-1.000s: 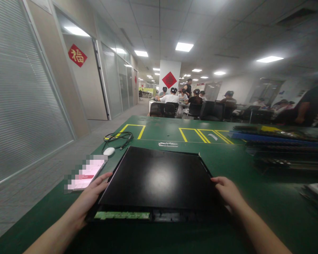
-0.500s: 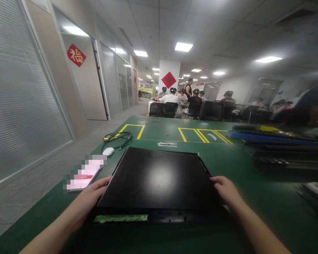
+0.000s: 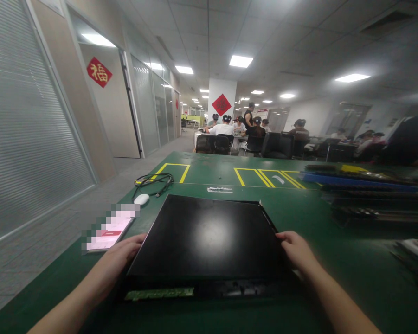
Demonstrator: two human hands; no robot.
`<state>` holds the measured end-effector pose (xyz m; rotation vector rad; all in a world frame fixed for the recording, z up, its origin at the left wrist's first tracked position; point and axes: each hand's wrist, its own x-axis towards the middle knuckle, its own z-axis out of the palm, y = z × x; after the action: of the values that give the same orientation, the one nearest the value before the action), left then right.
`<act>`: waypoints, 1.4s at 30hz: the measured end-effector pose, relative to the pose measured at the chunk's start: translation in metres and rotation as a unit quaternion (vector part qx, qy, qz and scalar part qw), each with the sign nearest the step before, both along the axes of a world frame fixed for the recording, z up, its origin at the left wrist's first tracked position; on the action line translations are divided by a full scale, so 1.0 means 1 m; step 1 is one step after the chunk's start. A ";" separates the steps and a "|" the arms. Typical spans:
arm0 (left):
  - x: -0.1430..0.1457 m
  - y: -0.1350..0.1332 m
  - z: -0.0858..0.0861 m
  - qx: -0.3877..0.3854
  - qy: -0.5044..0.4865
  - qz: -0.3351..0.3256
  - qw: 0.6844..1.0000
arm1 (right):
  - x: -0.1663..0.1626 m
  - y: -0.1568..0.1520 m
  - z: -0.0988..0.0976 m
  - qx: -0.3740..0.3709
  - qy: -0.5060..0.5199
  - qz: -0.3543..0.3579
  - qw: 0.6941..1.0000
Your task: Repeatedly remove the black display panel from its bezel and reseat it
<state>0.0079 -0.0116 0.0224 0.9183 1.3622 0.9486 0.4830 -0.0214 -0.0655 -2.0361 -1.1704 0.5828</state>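
A black display panel (image 3: 209, 236) lies in front of me, its glossy face up and reflecting a ceiling light. Along its near edge runs a green circuit board strip (image 3: 160, 293). My left hand (image 3: 123, 250) grips the panel's left edge, the fingers partly hidden beneath it. On the opposite edge, my right hand (image 3: 295, 248) holds with the thumb on the rim and the other fingers mostly out of sight. Whether the panel's underside touches the table cannot be made out.
On the green table (image 3: 351, 278), a pixelated pink-screened device (image 3: 107, 234), a white mouse (image 3: 141, 199) and a coiled black cable (image 3: 155, 181) lie left. Dark stacked parts (image 3: 365, 195) stand right, near a white-and-red item (image 3: 417, 250). Several people sit beyond.
The panel's near edge and the circuit board strip have dropped slightly toward me. Both hands keep their grip, with the left hand barely shifted.
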 end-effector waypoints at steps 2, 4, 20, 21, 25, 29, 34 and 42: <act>-0.001 0.000 0.000 0.020 0.040 0.006 0.999 | 0.001 0.000 -0.001 0.008 0.002 0.002 1.000; -0.003 0.002 -0.005 0.051 0.097 0.012 0.994 | 0.001 0.000 -0.001 0.009 0.004 0.004 1.000; -0.011 0.002 -0.017 0.182 0.119 -0.062 0.974 | -0.001 -0.001 0.000 0.016 -0.006 0.001 1.000; -0.011 0.002 -0.017 0.182 0.115 -0.063 0.974 | -0.002 -0.001 0.001 0.022 -0.006 0.000 1.000; -0.013 0.002 -0.018 0.200 0.110 -0.073 0.971 | -0.005 -0.002 0.009 0.035 -0.009 0.001 0.999; -0.013 0.002 -0.019 0.230 0.120 -0.078 0.962 | -0.008 -0.002 0.016 0.032 -0.001 -0.004 0.999; -0.012 0.001 -0.016 0.243 0.128 -0.063 0.960 | -0.011 -0.005 0.020 0.034 0.032 -0.017 0.999; -0.020 0.009 -0.024 0.239 0.104 -0.065 0.963 | -0.007 -0.008 0.030 0.183 0.300 0.027 0.936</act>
<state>-0.0121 -0.0026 -0.0012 1.4913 1.2458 1.1266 0.4759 -0.0297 -0.0350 -1.3712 -0.8785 0.8655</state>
